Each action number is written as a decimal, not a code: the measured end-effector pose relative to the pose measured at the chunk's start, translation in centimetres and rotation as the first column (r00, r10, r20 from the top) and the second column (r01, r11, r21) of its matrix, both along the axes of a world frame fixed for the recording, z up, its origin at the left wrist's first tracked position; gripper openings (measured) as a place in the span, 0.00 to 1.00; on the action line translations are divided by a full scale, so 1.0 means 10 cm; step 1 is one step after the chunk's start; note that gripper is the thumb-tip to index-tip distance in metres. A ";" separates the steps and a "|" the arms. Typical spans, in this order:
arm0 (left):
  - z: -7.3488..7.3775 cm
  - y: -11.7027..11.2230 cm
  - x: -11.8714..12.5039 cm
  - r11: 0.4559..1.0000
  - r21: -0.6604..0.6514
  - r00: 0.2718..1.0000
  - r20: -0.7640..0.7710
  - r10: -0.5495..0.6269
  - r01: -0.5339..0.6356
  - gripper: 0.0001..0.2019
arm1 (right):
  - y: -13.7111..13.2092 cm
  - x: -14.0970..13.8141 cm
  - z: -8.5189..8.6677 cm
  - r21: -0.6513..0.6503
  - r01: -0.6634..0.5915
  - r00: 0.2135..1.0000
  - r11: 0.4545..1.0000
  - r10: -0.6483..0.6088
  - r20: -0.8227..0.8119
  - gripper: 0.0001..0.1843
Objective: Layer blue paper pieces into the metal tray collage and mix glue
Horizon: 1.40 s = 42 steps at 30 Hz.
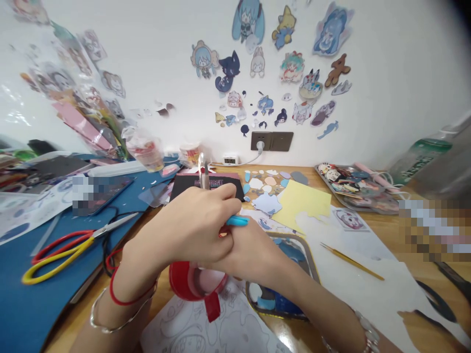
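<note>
Lying nearest, just below the hands, is a sheet of line drawings [165,328] on the wooden counter [386,231]. Over it, directly under the left hand [198,220], is a red ring [180,282], its opening turned mostly rightward and a short red strip [212,307] hanging from its lower edge. The left hand is the nearer one to the ring; whether any finger touches it is hidden.

Crossed at the fingers, the two hands meet above the ring. The left hand comes in from the lower left, back upward, curled around a blue piece [238,221] whose long axis points right, toward the back of the right hand [253,245]. That right hand comes in from the lower right, its fingers behind the left ones, so I cannot tell what it grips. A slim grey tool [205,180] stands up from behind the left knuckles; which hand bears it is unclear.

Left of the left hand, well apart, lie scissors [61,247] with red and yellow handles. Partly under the right forearm is a yellow-edged tray [312,255], with gold tweezers [353,262] farther right. Beyond the right hand lies yellow paper [305,202].
</note>
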<state>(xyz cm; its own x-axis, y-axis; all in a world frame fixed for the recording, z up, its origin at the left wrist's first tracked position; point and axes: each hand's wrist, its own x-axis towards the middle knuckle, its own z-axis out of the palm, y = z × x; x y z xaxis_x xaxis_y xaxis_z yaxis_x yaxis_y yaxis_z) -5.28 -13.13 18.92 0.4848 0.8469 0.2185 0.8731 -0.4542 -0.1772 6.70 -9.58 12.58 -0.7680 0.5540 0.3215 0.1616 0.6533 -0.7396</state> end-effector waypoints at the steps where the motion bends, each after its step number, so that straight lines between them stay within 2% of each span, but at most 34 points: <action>1: 0.00 0.00 0.00 1.000 0.004 1.000 0.001 -0.002 0.002 0.03 | 0.00 0.00 0.00 -0.002 0.001 1.000 1.000 -0.001 -0.005 0.03; 7: 0.00 0.00 -0.01 1.000 0.024 1.000 -0.006 -0.009 0.010 0.04 | -0.03 0.01 0.03 -0.034 0.043 0.999 0.998 -0.044 -0.018 0.05; 13: 0.03 0.02 0.01 0.999 -0.026 0.997 -0.067 0.039 -0.040 0.05 | -0.05 -0.04 0.01 -0.039 0.102 0.994 0.994 -0.103 -0.032 0.05; 16: 0.03 0.02 0.00 0.998 -0.039 0.998 -0.057 0.037 -0.039 0.04 | -0.05 -0.07 0.00 -0.085 0.107 0.991 0.991 -0.113 -0.073 0.03; 21: 0.06 0.03 -0.07 0.996 -0.090 1.000 -0.005 -0.003 0.003 0.04 | -0.03 -0.08 0.02 -0.208 0.039 0.996 0.977 -0.055 -0.069 0.05; 23: 0.07 0.05 -0.10 0.995 -0.094 0.999 0.026 -0.024 0.027 0.05 | -0.01 -0.07 0.02 -0.235 0.062 0.991 0.970 -0.088 -0.101 0.05; 26: 0.04 0.11 -0.11 0.993 -0.069 0.991 0.100 -0.086 0.093 0.05 | 0.03 -0.07 -0.01 -0.267 0.122 0.976 0.956 -0.165 -0.145 0.06; 29: -0.02 0.19 -0.11 0.990 -0.067 0.980 0.165 -0.108 0.120 0.06 | 0.09 -0.07 -0.03 -0.341 0.113 0.979 0.933 -0.164 -0.124 0.08; 36: -0.06 0.23 -0.10 0.998 0.039 0.976 0.207 -0.064 0.057 0.05 | 0.16 -0.07 -0.01 -0.411 0.062 0.982 0.909 -0.129 -0.137 0.19; 42: -0.06 0.21 -0.10 0.996 0.083 0.984 0.173 -0.037 0.023 0.05 | 0.16 -0.09 -0.03 -0.421 0.058 0.974 0.905 -0.144 -0.174 0.18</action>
<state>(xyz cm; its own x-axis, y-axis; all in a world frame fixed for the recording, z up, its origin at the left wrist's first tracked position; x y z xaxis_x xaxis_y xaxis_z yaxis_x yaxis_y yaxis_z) -6.28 -11.05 18.30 0.4587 0.8087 0.3683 0.8798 -0.4714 -0.0605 5.78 -8.02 12.24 -0.6457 0.7403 0.1869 0.0344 0.2728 -0.9615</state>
